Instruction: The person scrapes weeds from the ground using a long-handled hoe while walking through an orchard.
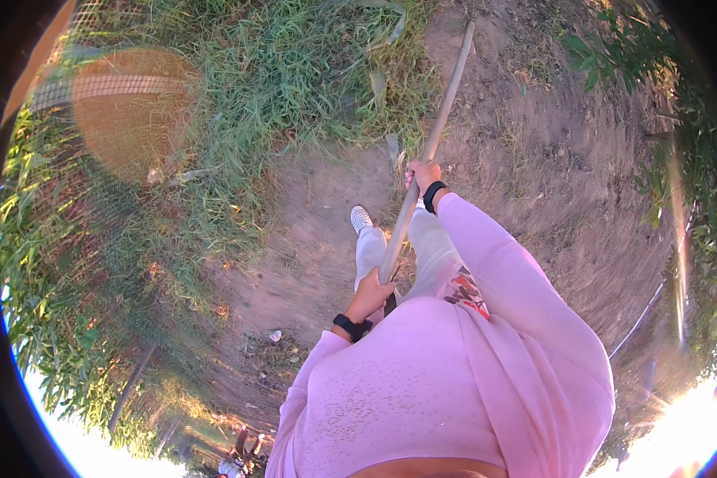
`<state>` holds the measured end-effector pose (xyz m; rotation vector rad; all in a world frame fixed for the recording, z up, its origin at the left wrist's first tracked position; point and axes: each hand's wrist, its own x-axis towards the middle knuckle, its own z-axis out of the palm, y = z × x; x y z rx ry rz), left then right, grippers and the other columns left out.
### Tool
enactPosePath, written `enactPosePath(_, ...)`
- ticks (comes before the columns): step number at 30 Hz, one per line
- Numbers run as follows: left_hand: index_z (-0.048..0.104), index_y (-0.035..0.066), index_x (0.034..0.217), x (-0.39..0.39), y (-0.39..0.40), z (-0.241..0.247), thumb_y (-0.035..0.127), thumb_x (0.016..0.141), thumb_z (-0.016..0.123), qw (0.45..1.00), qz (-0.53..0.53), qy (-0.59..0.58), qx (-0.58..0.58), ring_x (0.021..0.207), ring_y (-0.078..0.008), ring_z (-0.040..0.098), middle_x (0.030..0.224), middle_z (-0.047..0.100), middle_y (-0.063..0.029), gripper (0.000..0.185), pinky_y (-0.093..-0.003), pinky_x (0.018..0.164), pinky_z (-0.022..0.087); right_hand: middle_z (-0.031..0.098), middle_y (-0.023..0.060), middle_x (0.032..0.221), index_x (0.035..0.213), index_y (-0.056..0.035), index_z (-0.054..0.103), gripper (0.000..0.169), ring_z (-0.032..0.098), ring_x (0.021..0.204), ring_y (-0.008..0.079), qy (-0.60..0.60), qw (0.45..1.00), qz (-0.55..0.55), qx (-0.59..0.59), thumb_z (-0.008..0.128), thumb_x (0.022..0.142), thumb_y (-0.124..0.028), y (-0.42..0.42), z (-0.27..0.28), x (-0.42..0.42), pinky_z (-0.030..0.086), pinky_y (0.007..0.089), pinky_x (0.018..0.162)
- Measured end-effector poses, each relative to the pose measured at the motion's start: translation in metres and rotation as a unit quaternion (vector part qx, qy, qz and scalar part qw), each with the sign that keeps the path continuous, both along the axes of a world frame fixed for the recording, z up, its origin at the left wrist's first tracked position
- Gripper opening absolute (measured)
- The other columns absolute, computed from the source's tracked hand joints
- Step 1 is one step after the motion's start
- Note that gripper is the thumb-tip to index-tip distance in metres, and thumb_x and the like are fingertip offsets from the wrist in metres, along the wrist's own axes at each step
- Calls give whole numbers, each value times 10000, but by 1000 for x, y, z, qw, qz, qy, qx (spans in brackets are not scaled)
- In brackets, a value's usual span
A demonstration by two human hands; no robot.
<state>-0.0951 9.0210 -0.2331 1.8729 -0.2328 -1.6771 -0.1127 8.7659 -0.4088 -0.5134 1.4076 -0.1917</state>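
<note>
A long wooden pole (448,98), like a tool handle, slants from my waist up to the far ground. My left hand (371,294) is closed around its near end, close to my body. Farther along the shaft, my right hand (424,174) grips it from the right side. The far end reaches the bare soil beside the cut or flattened grass; whether a tool head is fixed there I cannot tell. Both wrists wear black bands, and the sleeves are pink.
Green grass (299,77) lies ahead and to the left. Bare dirt (561,179) spreads to the right. A mesh fence (107,86) stands at far left, with tall plants. Leafy shrubs (621,54) edge the right. My checkered shoe (361,218) is on the soil.
</note>
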Motion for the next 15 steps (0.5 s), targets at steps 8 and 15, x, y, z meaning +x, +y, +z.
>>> enactPosePath(8,516,-11,1006,-19,118,23,174,782,608,999,44,10,28,738,-129,526,785,560,-70,305,-281,655,438,506,112,530,681,41,490,117,521,426,218,37,995,78,57,534,753,-41,109,43,-20,477,358,396)
enactPosePath(15,529,-26,1018,12,71,108,178,772,632,988,-57,-55,133,769,-155,544,833,607,-109,336,-302,686,444,525,120,609,776,47,493,123,536,490,220,-17,987,25,160,549,761,-61,128,48,-24,507,384,464)
